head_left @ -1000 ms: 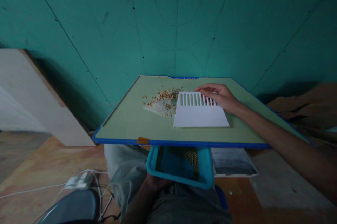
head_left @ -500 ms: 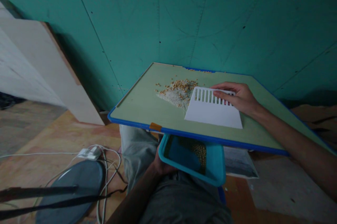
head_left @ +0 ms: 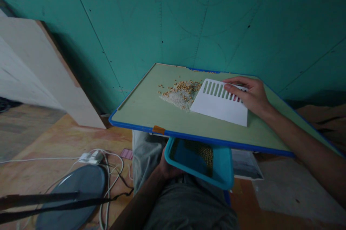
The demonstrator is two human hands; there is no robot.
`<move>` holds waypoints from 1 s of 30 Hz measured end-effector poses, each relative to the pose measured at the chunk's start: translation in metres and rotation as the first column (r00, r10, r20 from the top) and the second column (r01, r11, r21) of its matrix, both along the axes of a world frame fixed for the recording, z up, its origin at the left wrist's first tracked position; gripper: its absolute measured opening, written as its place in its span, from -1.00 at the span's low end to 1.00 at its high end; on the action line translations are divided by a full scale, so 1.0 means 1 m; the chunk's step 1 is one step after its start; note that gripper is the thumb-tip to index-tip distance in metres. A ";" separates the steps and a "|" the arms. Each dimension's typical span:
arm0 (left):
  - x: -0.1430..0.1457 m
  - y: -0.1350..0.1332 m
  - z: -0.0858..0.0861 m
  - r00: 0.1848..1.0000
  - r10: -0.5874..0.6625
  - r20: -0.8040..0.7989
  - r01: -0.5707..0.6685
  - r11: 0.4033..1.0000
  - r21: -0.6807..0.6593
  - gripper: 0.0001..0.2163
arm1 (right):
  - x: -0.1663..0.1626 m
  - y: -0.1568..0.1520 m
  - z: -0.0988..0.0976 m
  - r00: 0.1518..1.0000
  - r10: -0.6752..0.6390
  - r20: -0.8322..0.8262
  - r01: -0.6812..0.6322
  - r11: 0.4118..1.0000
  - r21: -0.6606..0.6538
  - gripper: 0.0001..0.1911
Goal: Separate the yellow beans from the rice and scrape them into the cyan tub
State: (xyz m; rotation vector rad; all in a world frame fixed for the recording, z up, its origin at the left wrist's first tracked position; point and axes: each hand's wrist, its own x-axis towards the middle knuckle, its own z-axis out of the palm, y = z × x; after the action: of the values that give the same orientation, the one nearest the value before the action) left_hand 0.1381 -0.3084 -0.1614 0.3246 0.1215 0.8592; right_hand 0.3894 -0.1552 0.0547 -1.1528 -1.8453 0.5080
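My right hand (head_left: pixel 250 94) lies on the far slotted end of a white plastic scraper (head_left: pixel 220 104), fingers curled over its edge, on a green board with a blue rim (head_left: pixel 189 137). Left of the scraper sits a small heap of yellow beans mixed with white grains (head_left: pixel 181 92). My left hand (head_left: pixel 166 168) grips the near edge of a blue tray (head_left: pixel 216 179) held on my lap under the board's front edge. Some yellow beans lie in that tray.
A teal wall stands right behind the board. A white panel (head_left: pixel 40 71) leans at the left. On the wooden floor at the left lie a dark round disc (head_left: pixel 78 190), a white power adapter (head_left: pixel 90 157) and several cables. A paper sheet (head_left: pixel 247 167) lies under the board.
The view has swung to the left and tilted. My right hand has turned the scraper a little and moved it slightly away from me. The left hand keeps holding the tray.
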 end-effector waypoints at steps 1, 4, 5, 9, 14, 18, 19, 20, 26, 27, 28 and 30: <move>-0.001 0.001 -0.005 0.999 -0.030 0.021 0.030 1.000 0.006 -0.59 | -0.001 0.001 0.001 1.000 -0.012 -0.026 0.013 1.000 0.022 -0.69; -0.002 0.003 -0.019 0.994 -0.071 0.084 0.069 0.997 0.027 -0.53 | -0.008 0.002 0.007 0.995 -0.034 -0.089 0.041 0.996 0.080 -0.69; -0.002 0.003 -0.023 0.994 -0.071 0.089 0.069 0.997 0.032 -0.51 | -0.012 0.003 0.011 0.995 -0.033 -0.092 0.042 0.994 0.098 -0.70; 0.000 0.005 -0.031 0.998 -0.052 0.019 0.052 0.999 0.012 -0.39 | -0.038 0.010 0.029 0.999 -0.006 -0.050 0.017 0.977 0.212 -0.71; -0.001 0.003 -0.034 1.000 -0.027 -0.002 0.027 0.999 0.019 -0.28 | -0.079 0.034 0.053 0.997 0.061 0.041 -0.072 0.914 0.399 -0.64; -0.005 -0.002 -0.033 1.000 -0.004 0.024 0.003 0.998 0.069 -0.32 | -0.094 0.040 0.055 0.994 0.060 0.088 -0.098 0.847 0.523 -0.62; -0.006 -0.003 -0.032 1.000 0.003 0.030 -0.005 0.997 0.078 -0.32 | -0.095 0.038 0.053 0.993 0.065 0.097 -0.106 0.841 0.531 -0.64; -0.006 -0.003 -0.031 0.999 0.009 0.036 -0.012 0.996 0.085 -0.33 | -0.095 0.037 0.049 0.991 0.078 0.109 -0.124 0.841 0.527 -0.66; -0.007 0.000 -0.029 0.998 -0.001 0.062 -0.006 0.994 0.108 -0.48 | -0.093 0.027 0.026 0.960 0.236 0.153 -0.279 0.868 0.410 -0.75; -0.007 0.000 -0.029 0.998 0.002 0.063 -0.008 0.995 0.101 -0.48 | -0.093 0.027 0.025 0.956 0.250 0.153 -0.291 0.874 0.390 -0.74; -0.007 0.001 -0.029 0.998 0.002 0.062 -0.008 0.996 0.094 -0.45 | -0.094 0.027 0.024 0.953 0.260 0.155 -0.300 0.878 0.373 -0.73; -0.008 0.002 -0.027 0.998 0.011 0.056 -0.016 0.996 0.087 -0.37 | -0.094 0.028 0.024 0.950 0.266 0.164 -0.308 0.883 0.353 -0.69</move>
State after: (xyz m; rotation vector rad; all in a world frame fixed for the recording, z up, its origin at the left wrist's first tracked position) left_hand 0.1302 -0.3067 -0.1889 0.3813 0.0343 0.8873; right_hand 0.2950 -0.1273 0.0787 -0.6628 -2.1127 0.2367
